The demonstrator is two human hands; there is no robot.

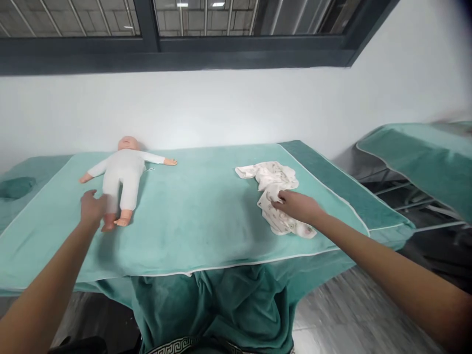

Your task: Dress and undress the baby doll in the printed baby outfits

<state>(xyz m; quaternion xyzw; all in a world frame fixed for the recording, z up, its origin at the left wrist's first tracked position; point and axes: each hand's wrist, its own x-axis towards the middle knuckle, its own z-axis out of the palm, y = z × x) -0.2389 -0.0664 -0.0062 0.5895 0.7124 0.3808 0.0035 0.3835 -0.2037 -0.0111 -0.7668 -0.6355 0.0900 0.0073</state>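
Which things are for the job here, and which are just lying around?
Probably for the job:
patterned cloth, pinched by the right hand
doll, its leg beside the left hand
light green cover under both

Just around:
dark green bundle, far left
window
green-draped surface, far right

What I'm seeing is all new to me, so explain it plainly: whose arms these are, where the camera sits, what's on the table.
There is no machine here: the arms belong to a person working bare-handed. The one picture comes from a camera worn on that person's head, looking forward and down. The table wears a green cover. On it, to the left, lies a doll with a white body; to the right lies a crumpled, patterned garment. The left hand is open beside the doll's legs; whether it touches them is unclear. The right hand appears to have a grip on the garment.
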